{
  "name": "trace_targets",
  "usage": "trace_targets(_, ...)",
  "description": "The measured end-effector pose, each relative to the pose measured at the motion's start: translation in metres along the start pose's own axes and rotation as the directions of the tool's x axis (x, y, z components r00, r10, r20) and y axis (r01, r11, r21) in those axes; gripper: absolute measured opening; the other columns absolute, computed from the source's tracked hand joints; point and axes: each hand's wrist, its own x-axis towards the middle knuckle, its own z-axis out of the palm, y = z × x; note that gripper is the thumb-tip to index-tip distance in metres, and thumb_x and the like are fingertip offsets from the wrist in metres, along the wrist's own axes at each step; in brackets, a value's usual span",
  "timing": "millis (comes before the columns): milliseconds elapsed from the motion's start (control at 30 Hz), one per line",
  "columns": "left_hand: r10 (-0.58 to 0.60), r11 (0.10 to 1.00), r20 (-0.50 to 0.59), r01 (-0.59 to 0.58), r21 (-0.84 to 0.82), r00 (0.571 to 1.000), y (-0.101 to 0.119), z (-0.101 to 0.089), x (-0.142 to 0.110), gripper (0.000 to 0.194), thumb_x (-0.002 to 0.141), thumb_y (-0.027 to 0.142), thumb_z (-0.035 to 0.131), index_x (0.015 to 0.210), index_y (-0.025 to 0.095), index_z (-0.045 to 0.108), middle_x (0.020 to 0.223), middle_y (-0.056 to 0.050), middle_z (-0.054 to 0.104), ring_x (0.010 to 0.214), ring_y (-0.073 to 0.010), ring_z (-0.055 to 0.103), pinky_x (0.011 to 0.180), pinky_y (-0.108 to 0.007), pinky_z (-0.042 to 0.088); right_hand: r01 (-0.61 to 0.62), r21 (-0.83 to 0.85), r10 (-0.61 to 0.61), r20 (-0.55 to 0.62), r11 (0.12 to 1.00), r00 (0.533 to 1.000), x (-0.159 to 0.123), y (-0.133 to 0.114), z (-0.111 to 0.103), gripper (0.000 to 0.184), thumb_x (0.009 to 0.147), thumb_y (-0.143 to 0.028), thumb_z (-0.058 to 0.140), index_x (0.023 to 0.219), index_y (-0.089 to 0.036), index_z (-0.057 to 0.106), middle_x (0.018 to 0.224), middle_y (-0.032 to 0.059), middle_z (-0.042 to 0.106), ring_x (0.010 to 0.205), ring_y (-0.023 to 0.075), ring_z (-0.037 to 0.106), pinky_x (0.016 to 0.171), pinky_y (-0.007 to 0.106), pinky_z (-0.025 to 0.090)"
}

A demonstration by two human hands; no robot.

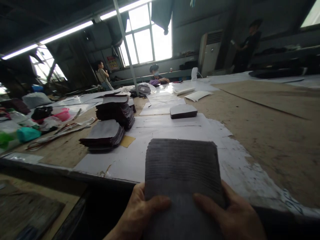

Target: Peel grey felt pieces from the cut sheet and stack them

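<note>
A thick stack of grey fabric pieces (181,166) is held up on edge over the near side of the table, its layered edges facing me. My left hand (136,213) grips its lower left side, thumb lying across the front. My right hand (232,215) grips its lower right side, thumb also on the front. Both hands are closed on the stack. Ahead on white paper (160,146) lie more dark fabric stacks: a low one (105,135), a taller one (116,111) and a small one (183,111).
The long brown worktable (270,126) stretches right and back. Bags, a pink basket (62,114) and scraps clutter the left side. White paper stacks (183,89) lie further back. Two people sit at the far end and another stands at the back right.
</note>
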Motion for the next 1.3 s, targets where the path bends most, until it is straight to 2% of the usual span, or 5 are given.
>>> trace_targets(133, 0.001, 0.994, 0.015, -0.003, 0.109, 1.000, 0.025, 0.013, 0.025, 0.028, 0.056, 0.024, 0.077, 0.077, 0.008, 0.069, 0.072, -0.011, 0.071, 0.063, -0.0217, 0.065, 0.061, -0.031, 0.052, -0.069, 0.255, 0.036, 0.128, 0.965, 0.991, 0.028, -0.036, -0.014, 0.043, 0.058, -0.032, 0.068, 0.098, -0.018, 0.061, 0.080, 0.0044, 0.071, 0.068, 0.0245, 0.067, 0.058, 0.032, 0.054)
trace_targets(467, -0.120, 0.931, -0.054, 0.131, 0.341, 0.991, 0.040, 0.031, 0.126, 0.016, 0.051, 0.016, 0.073, 0.063, 0.008, 0.064, 0.054, -0.008, 0.065, 0.046, -0.0179, 0.058, 0.045, -0.028, 0.048, 0.038, -0.026, -0.040, -0.093, 0.999, 0.995, 0.116, -0.039, -0.022, 0.036, 0.048, -0.022, 0.072, 0.082, -0.013, 0.063, 0.081, 0.0101, 0.069, 0.086, 0.0308, 0.063, 0.070, 0.035, 0.050)
trace_targets(967, 0.093, 0.972, 0.056, -0.103, 0.213, 0.994, 0.034, 0.020, 0.169, 0.029, 0.057, 0.015, 0.071, 0.084, 0.013, 0.063, 0.072, -0.004, 0.069, 0.060, -0.0179, 0.063, 0.060, -0.031, 0.050, -0.121, 0.394, 0.006, 0.281, 0.911, 0.960, 0.136, -0.037, -0.025, 0.046, 0.061, -0.017, 0.067, 0.106, -0.016, 0.057, 0.084, 0.0047, 0.070, 0.076, 0.0234, 0.066, 0.069, 0.036, 0.053)
trace_targets(1167, 0.108, 0.973, 0.143, -0.134, 0.186, 0.984, 0.038, 0.015, 0.180, 0.027, 0.054, 0.011, 0.072, 0.080, 0.010, 0.063, 0.074, -0.006, 0.069, 0.061, -0.0172, 0.062, 0.059, -0.029, 0.050, 0.121, 0.422, -0.186, 0.117, 0.898, 0.975, 0.152, -0.027, -0.020, 0.049, 0.057, -0.009, 0.069, 0.104, -0.021, 0.059, 0.093, -0.0027, 0.069, 0.083, 0.0162, 0.063, 0.073, 0.026, 0.049)
trace_targets(1300, 0.046, 0.990, 0.162, -0.067, 0.125, 0.986, 0.039, 0.021, 0.187, 0.032, 0.053, 0.009, 0.070, 0.084, 0.009, 0.062, 0.075, -0.009, 0.069, 0.061, -0.0213, 0.064, 0.059, -0.034, 0.051, -0.054, 0.427, -0.066, 0.262, 0.903, 0.963, 0.155, -0.030, -0.024, 0.049, 0.059, -0.011, 0.068, 0.106, -0.020, 0.058, 0.091, 0.0008, 0.069, 0.077, 0.0189, 0.064, 0.068, 0.030, 0.051)
